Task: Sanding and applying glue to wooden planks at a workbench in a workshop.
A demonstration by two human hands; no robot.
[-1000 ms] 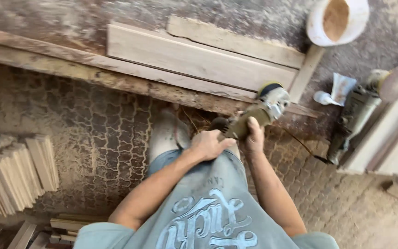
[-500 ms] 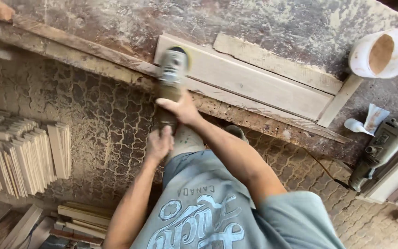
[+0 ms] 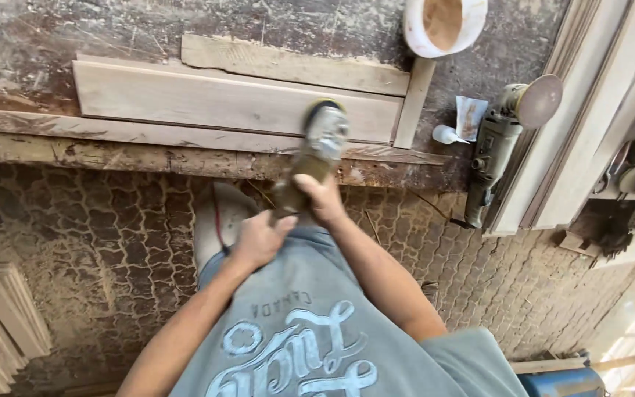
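While both hands close around the body of a handheld disc sander [image 3: 319, 151], its blurred head sits on the near long edge of a pale wooden board [image 3: 214, 99] that lies flat on the dusty workbench [image 3: 53, 29], toward the board's right end. The right hand [image 3: 320, 197] wraps the sander's barrel just behind the head, fingers curled shut around it, and the left hand [image 3: 257, 240] grips the tail of the tool lower down, close against the person's waist, fingers likewise closed on it. Judging from this, the step in hand is sanding the board's front edge, with the disc somewhere near the end of a pass rather than at its start. A second, rougher plank [image 3: 288, 65] lies just behind the board, touching or nearly touching it, and a narrow strip of wood [image 3: 413, 103] stands across the board's right end like a stop. Behind that strip sits a white tub [image 3: 444, 26] holding sawdust-coloured powder; to the right, well apart from the hands, a 2nd power sander [image 3: 505, 140] rests idle with a small white bottle [image 3: 446, 134] beside it. The next move probably calls for keeping the disc flat and steady with both grips firm, and for minding the strip at the right, since the head is close to it.
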